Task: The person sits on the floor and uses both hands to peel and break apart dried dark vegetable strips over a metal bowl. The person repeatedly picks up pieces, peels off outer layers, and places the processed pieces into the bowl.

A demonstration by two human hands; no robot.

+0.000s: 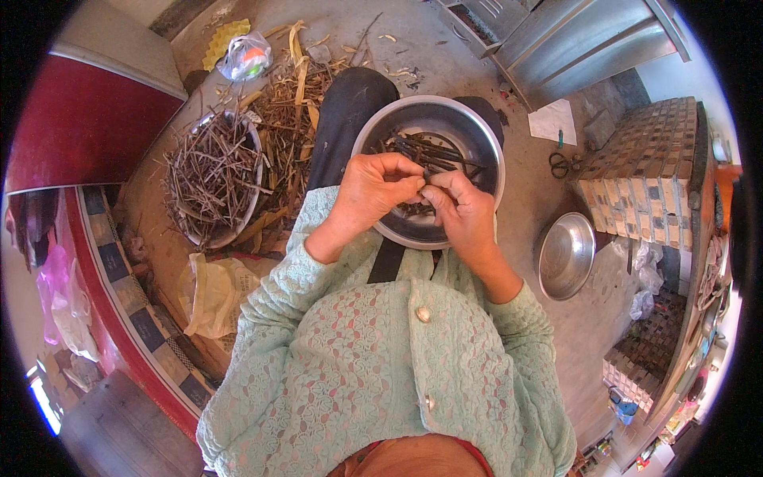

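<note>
A wide metal bowl (498, 163) rests on my lap between my knees. Inside it lie several long, thin, dark pods or stalks (433, 149), with smaller bits beneath them. Over the bowl my left hand (373, 191) is closed in a pinch, thumb against fingertips. My right hand (461, 208) meets it there, its thumb and forefinger also pinched together. The fingertips of both hands nearly touch; a small dark piece seems to be between them, too hidden to name. My hands partly cover the bowl's near side.
On the left stands a basin (256, 151) heaped with dry sticks, beside loose twigs and husks (290, 103). An empty metal basin (567, 256) sits on the floor to the right, near scissors (559, 165) and a brick stove (636, 179). A yellowish sack (214, 294) lies at left.
</note>
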